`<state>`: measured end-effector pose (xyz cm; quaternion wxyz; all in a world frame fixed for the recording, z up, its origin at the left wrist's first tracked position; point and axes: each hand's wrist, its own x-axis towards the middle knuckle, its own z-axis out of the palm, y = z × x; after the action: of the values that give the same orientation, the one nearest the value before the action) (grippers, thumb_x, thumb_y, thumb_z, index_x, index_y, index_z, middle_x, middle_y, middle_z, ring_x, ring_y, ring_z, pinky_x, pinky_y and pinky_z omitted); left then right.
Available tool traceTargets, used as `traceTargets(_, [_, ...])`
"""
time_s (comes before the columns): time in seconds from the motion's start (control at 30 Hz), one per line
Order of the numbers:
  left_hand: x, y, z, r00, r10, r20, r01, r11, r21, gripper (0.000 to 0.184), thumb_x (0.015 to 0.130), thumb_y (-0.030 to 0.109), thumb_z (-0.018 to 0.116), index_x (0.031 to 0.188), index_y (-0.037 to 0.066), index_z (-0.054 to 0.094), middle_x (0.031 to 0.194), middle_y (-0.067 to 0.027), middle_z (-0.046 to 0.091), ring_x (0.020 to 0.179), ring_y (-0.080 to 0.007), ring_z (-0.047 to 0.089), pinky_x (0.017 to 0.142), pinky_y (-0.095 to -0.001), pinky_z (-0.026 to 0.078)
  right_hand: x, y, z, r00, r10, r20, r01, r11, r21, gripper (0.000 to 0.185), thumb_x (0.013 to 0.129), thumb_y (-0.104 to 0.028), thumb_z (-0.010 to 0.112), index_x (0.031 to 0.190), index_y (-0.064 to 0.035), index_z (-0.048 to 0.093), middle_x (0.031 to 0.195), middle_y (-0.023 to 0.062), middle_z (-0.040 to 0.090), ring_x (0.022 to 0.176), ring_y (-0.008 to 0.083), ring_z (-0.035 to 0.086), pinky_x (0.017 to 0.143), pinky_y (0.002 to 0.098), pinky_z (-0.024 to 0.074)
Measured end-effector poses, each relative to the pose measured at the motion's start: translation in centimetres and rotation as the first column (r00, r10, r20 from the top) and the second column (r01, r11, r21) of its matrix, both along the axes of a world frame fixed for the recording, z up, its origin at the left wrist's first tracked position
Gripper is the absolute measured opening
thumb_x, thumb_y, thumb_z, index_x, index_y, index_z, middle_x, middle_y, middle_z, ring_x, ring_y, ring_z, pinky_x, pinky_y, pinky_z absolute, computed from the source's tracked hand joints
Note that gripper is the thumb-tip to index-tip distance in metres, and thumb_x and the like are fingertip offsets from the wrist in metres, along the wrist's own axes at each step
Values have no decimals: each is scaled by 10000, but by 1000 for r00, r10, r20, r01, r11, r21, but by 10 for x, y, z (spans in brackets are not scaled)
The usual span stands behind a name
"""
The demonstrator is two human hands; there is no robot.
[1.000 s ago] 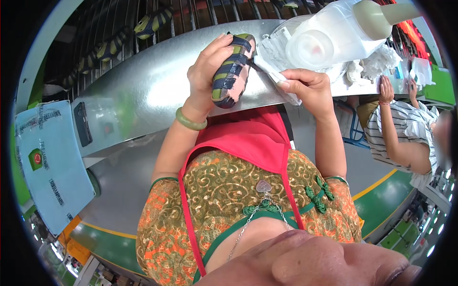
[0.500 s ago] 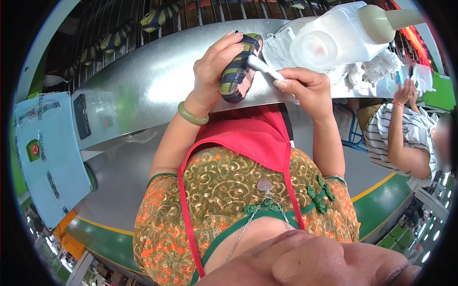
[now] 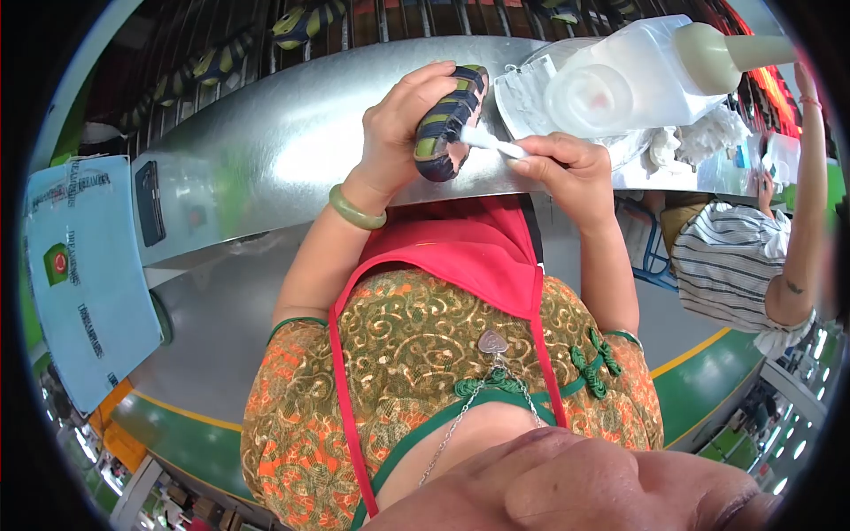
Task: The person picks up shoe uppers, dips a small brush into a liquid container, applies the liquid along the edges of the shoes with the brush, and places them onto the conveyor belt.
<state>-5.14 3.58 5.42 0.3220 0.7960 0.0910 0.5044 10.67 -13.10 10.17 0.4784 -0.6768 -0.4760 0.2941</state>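
Observation:
My left hand (image 3: 396,124) is wrapped round a dark blue and green striped shoe upper (image 3: 450,119), held over the metal table (image 3: 292,133). Pink material shows along the side of the shoe upper that faces right. Between thumb and fingers, my right hand (image 3: 567,173) pinches a white brush (image 3: 492,142). The brush's head touches or nearly touches the pink side near the lower end of the shoe upper.
Right of my hands stand a translucent container (image 3: 611,80) with a beige-capped bottle and crumpled white material (image 3: 708,133). A phone (image 3: 150,202) and a blue box (image 3: 88,274) are at the left. Striped shoe uppers (image 3: 307,24) lie beyond on rails. A co-worker (image 3: 730,265) is at the right.
The shoe upper has shifted slightly right and turned in my left hand. The brush has moved down along its side. The co-worker's arm has reached up and forward.

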Motion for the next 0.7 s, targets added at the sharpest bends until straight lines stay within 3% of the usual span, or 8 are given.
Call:
traceTargets(0.07, [-1, 2, -6, 1000, 18, -11, -19, 1000, -9, 411, 670, 133, 755, 1055, 87, 621, 1106, -149, 633, 948, -295, 656, 756, -327, 554, 3, -5, -9, 998, 18, 55, -18, 1000, -13, 166, 747, -11, 730, 912, 3, 717, 707, 31, 640, 622, 54, 552, 552, 202, 433])
traceTargets(0.13, [-1, 3, -9, 999, 32, -19, -32, 999, -17, 415, 665, 143, 760, 1053, 89, 623, 1104, -146, 633, 940, -288, 657, 748, -324, 553, 4, -8, -16, 999, -15, -36, 15, 1000, -11, 165, 745, -20, 735, 907, 5, 716, 689, 33, 628, 607, 55, 547, 539, 206, 425])
traceTargets(0.27, [2, -1, -5, 999, 22, -48, -23, 1000, -19, 405, 669, 141, 752, 1051, 93, 625, 1096, -130, 636, 944, -275, 657, 742, -320, 548, -3, 0, 2, 998, -33, -44, 35, 998, 56, 156, 743, -30, 742, 895, -3, 719, 676, 33, 629, 603, 61, 555, 540, 214, 431])
traceTargets(0.33, [3, -2, -3, 998, 27, -65, -28, 1000, -9, 398, 674, 141, 749, 1050, 96, 625, 1093, -124, 637, 944, -275, 656, 741, -320, 547, -3, 6, 5, 997, 43, 68, -46, 998, 40, 198, 727, 21, 732, 924, 26, 708, 768, 39, 660, 689, 70, 576, 603, 201, 441])
traceTargets(0.47, [-1, 2, -16, 996, 54, -71, -58, 997, -53, 418, 678, 166, 758, 1067, 108, 618, 1097, -112, 636, 933, -277, 657, 746, -325, 549, 4, 2, -14, 999, 30, 32, -30, 1000, -10, 198, 727, 20, 730, 924, 19, 710, 771, 36, 662, 691, 70, 577, 613, 199, 444])
traceTargets(0.53, [-1, 2, -18, 997, 52, -65, -57, 995, -81, 441, 676, 186, 765, 1082, 113, 610, 1106, -112, 632, 930, -277, 658, 747, -325, 550, 3, 0, -20, 1000, -21, 16, 21, 999, 34, 145, 746, -29, 736, 888, -7, 720, 693, 45, 641, 607, 68, 563, 549, 218, 436])
traceTargets(0.7, [2, 1, -6, 995, -22, -96, 19, 999, -27, 532, 689, 292, 780, 1136, 86, 577, 1132, -180, 606, 1017, -335, 625, 834, -360, 523, -5, 9, -9, 998, -15, -60, 19, 997, 80, 162, 745, -53, 743, 897, -3, 714, 733, 68, 664, 640, 87, 588, 573, 233, 455])
